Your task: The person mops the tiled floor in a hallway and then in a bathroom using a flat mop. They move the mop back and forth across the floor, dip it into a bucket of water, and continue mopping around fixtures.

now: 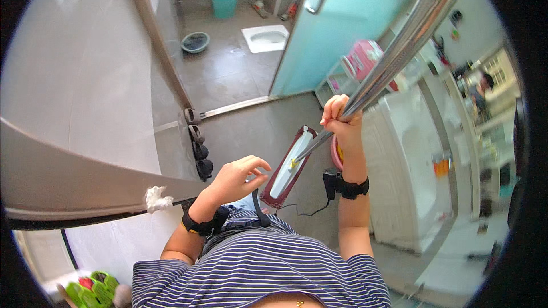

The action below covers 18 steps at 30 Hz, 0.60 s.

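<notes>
My right hand point(341, 116) grips the shiny metal pole point(394, 51) of a flat floor mop, its fingers wrapped around the lower part. The pole slants down to the mop head point(287, 171), a pale plate with a maroon fabric pad and a yellow joint. That head lies on the grey tiled floor point(239, 132) in front of me. My left hand point(239, 178) hovers left of the mop head, fingers loosely curled and apart, with nothing in it. Black bands sit around both wrists. The one on my right wrist carries a small black device point(332, 183) with a cable.
Ahead, a metal sill point(235, 107) borders a washroom with a squat toilet point(266, 38), a teal bucket point(224, 2) and a basin point(195, 42). Shoes point(199, 147) line the left wall. A pink basin point(336, 152), white rack point(336, 79) and bathroom sink counter point(402, 137) stand right. A person point(480, 94) is farther off.
</notes>
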Each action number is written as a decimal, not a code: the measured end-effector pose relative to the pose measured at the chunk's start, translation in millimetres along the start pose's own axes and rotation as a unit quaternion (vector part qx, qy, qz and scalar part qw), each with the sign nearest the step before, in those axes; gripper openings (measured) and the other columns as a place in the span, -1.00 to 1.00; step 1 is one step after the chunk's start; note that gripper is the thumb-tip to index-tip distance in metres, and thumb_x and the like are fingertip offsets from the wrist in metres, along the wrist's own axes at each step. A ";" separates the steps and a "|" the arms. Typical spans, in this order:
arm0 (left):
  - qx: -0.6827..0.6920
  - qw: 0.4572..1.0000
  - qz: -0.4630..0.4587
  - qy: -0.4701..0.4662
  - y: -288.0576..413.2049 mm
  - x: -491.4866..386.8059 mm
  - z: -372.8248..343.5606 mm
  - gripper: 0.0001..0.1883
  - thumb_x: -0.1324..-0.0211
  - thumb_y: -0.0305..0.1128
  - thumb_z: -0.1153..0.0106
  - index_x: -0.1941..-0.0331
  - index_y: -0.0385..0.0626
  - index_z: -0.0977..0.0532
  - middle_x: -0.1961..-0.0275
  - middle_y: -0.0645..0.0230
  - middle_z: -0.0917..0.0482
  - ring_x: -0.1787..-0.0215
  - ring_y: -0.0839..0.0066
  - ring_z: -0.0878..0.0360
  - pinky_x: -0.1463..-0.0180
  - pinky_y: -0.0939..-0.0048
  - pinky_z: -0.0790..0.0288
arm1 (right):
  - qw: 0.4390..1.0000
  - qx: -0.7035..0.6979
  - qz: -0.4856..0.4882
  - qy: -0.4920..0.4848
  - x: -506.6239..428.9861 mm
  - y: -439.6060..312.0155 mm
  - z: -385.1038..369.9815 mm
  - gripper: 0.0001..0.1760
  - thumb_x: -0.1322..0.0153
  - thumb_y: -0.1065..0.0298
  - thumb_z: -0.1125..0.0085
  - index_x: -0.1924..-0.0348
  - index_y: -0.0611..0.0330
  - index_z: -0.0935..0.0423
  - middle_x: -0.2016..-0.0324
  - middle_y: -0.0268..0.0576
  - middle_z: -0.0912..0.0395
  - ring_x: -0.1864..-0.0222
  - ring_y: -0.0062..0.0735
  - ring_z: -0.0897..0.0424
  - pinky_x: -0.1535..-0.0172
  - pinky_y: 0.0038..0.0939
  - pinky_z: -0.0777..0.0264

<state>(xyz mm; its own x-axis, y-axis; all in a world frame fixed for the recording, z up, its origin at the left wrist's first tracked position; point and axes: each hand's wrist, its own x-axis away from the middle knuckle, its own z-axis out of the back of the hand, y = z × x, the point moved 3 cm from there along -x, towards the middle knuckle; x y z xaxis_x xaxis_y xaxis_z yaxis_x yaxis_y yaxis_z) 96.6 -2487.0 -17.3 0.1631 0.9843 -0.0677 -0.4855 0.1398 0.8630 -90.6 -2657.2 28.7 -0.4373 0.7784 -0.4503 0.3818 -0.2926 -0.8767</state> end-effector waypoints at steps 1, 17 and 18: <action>0.015 0.999 0.022 0.031 -7.6 -11.9 6.3 -0.80 -0.06 -0.45 -0.14 0.19 -0.14 -0.48 0.22 0.27 -0.56 0.25 0.44 -0.62 0.18 0.46 -0.48 | 0.999 -0.004 0.002 -0.035 -20.8 11.9 0.1 -0.73 0.03 0.80 0.04 0.62 0.19 -0.26 0.56 -0.22 -0.36 0.52 -0.52 -0.40 0.43 -0.53 -0.38; 0.020 0.966 0.077 0.246 -106.8 -240.3 203.4 -0.80 -0.05 -0.44 -0.12 0.20 -0.17 -0.48 0.22 0.25 -0.56 0.27 0.43 -0.63 0.19 0.45 -0.47 | 0.966 -0.042 -0.017 -0.255 -370.6 210.3 -53.0 -0.70 0.04 0.81 0.04 0.62 0.19 -0.21 0.57 -0.23 -0.34 0.54 -0.52 -0.38 0.44 -0.53 -0.35; 0.049 0.962 0.071 0.257 -110.7 -256.3 216.9 -0.80 -0.06 -0.45 -0.12 0.20 -0.18 -0.48 0.22 0.25 -0.56 0.27 0.45 -0.62 0.17 0.46 -0.48 | 0.963 -0.049 0.002 -0.266 -390.5 219.2 -56.1 -0.71 0.03 0.81 0.03 0.61 0.19 -0.20 0.56 -0.23 -0.34 0.54 -0.52 -0.38 0.43 -0.54 -0.35</action>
<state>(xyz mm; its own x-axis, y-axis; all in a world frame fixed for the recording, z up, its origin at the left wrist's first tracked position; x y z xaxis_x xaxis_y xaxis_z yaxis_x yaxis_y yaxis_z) 294.8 -2778.2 13.1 -0.3586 0.9192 -0.1627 -0.3841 0.0136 0.9232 209.5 -2994.2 21.8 -0.7813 0.3751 -0.4988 0.4471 -0.2213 -0.8667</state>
